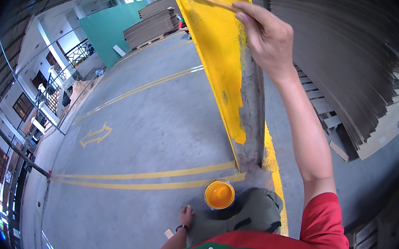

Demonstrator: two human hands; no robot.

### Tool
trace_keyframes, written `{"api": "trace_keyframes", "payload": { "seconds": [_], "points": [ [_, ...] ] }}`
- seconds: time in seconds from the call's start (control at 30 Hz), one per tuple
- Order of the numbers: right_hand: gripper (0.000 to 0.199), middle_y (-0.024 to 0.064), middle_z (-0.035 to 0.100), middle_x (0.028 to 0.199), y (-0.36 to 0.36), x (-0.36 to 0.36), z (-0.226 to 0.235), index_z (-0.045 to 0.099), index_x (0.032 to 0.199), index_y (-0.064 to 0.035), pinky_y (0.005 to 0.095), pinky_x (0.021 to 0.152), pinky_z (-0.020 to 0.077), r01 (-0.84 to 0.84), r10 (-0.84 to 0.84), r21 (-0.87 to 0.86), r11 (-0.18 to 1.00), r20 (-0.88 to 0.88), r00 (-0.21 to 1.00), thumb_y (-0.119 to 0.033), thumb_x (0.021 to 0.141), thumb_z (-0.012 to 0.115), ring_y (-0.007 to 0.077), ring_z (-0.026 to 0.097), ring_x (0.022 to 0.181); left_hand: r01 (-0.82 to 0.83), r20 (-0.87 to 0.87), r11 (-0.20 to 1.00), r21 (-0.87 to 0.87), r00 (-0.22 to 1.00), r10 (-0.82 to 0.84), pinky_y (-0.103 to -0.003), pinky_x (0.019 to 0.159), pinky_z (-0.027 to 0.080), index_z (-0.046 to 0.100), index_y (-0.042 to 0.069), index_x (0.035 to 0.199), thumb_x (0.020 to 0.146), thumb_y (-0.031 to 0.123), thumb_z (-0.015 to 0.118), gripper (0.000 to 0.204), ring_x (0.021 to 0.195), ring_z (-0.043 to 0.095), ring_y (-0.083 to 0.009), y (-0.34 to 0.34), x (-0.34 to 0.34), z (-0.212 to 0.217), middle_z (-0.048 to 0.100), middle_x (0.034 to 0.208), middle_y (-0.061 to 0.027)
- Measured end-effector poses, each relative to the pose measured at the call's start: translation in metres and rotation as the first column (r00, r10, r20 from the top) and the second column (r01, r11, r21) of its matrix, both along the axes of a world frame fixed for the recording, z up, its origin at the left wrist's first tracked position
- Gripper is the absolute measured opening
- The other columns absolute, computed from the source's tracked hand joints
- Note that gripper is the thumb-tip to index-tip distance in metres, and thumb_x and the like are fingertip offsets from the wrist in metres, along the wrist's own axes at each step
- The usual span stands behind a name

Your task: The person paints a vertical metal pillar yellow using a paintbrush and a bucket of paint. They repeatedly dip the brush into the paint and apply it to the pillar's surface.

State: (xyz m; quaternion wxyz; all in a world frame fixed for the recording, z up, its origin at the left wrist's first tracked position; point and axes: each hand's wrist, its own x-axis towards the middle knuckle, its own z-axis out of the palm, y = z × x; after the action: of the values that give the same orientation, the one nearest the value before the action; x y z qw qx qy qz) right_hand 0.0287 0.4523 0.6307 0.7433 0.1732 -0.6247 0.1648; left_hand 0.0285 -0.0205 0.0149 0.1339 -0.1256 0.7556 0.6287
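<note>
The left hand [186, 216] hung low beside the open paint can [219, 195] on the floor [150, 129], fingers loosely curled, holding nothing. Further up, the right hand [266, 38] was closed around the brush [207, 0], its bristles touching the half-yellow column [221, 54]. The brush looked light and stiff, probably slick with paint, so best gripped at the bare handle. Cardboard stacks [352, 58] stood behind.

Right hand [267, 37] raised high, fingers pinched closed; left hand [186, 216] hangs low, relaxed
</note>
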Motion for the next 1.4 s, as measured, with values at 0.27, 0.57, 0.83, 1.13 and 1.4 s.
{"api": "trace_keyframes", "payload": {
  "seconds": [0.27,0.57,0.83,1.13,1.4],
  "points": [
    [0.019,0.0101,0.078,0.092,0.000,0.009,-0.013,0.076,0.113,-0.0079,0.0299,0.065,0.0569,0.023,-0.034,0.056,0.998,0.189,0.981,-0.013,0.095,0.072,0.0185,0.074,0.074,0.070,-0.055,0.996,0.051,0.996,-0.067,-0.028,0.074,0.056,0.065,-0.005,0.107,0.105,0.032,0.060,0.037,0.080,0.065,-0.0144,-0.002,-0.002,-0.004,0.067,0.093,-0.0081],
    [0.020,0.0103,0.076,0.094,0.007,-0.010,-0.039,0.075,0.114,-0.0086,0.0328,0.066,0.0569,0.026,-0.049,0.117,0.993,0.201,0.978,-0.009,0.095,0.071,0.0225,0.072,0.075,0.039,-0.067,0.999,-0.002,0.997,-0.040,-0.030,0.076,0.056,0.065,-0.005,0.112,0.104,0.034,0.060,0.040,0.081,0.066,-0.0149,-0.002,-0.001,-0.006,0.068,0.095,-0.0074],
    [0.019,0.0107,0.077,0.098,0.003,0.035,-0.163,0.077,0.112,-0.0078,0.0330,0.071,0.0585,-0.043,0.059,-0.050,0.998,0.403,0.913,-0.008,0.093,0.072,0.0223,0.075,0.081,0.067,-0.054,0.997,-0.022,0.996,-0.069,-0.028,0.077,0.056,0.066,-0.006,0.119,0.104,0.031,0.060,0.040,0.081,0.066,-0.0133,-0.002,-0.001,-0.005,0.070,0.097,-0.0081],
    [0.020,0.0100,0.078,0.099,0.002,0.008,-0.160,0.077,0.113,-0.0085,0.0299,0.070,0.0576,-0.060,0.132,-0.182,0.982,0.419,0.898,-0.011,0.094,0.072,0.0221,0.076,0.083,0.111,-0.072,0.991,-0.075,0.991,-0.116,-0.027,0.078,0.056,0.065,-0.007,0.120,0.104,0.033,0.061,0.043,0.084,0.066,-0.0135,-0.002,0.001,-0.002,0.068,0.098,-0.0082],
    [0.021,0.0115,0.077,0.098,0.011,0.029,-0.172,0.076,0.115,-0.0098,0.0315,0.071,0.0580,0.007,0.061,-0.178,0.984,0.373,0.926,-0.010,0.094,0.072,0.0199,0.074,0.081,0.097,-0.033,0.988,-0.120,0.994,-0.102,-0.028,0.077,0.055,0.067,-0.005,0.120,0.104,0.031,0.060,0.040,0.080,0.065,-0.0122,0.000,-0.004,-0.007,0.070,0.094,-0.0067]
  ]
}}
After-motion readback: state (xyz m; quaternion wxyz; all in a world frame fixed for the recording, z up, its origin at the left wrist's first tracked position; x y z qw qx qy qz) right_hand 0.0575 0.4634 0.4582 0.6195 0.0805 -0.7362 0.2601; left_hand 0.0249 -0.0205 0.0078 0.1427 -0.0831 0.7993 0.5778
